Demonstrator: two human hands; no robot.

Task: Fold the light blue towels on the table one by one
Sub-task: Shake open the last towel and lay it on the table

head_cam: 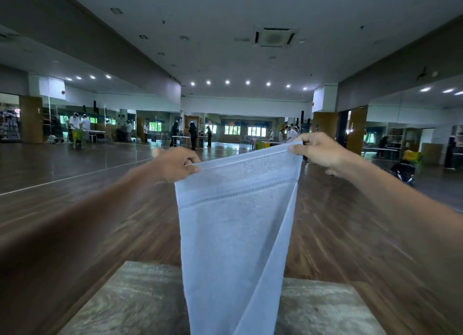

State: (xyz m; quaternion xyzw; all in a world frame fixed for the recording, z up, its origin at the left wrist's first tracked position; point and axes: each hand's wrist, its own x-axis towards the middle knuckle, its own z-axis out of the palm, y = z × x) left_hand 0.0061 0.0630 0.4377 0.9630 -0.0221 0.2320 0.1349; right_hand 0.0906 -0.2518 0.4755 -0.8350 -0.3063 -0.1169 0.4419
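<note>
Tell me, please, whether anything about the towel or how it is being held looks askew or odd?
Slightly: the light blue towel hangs tilted, since the right hand pinches its top edge higher than the left hand. No damage or stains show.

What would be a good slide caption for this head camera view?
Both hands, left and right, hold a light blue terry towel up by its top corners above a grey stone-patterned table.

Single head-worn view, facing forward and level across the hall; table's (140,297) far edge sits close below (lower frame).
</note>
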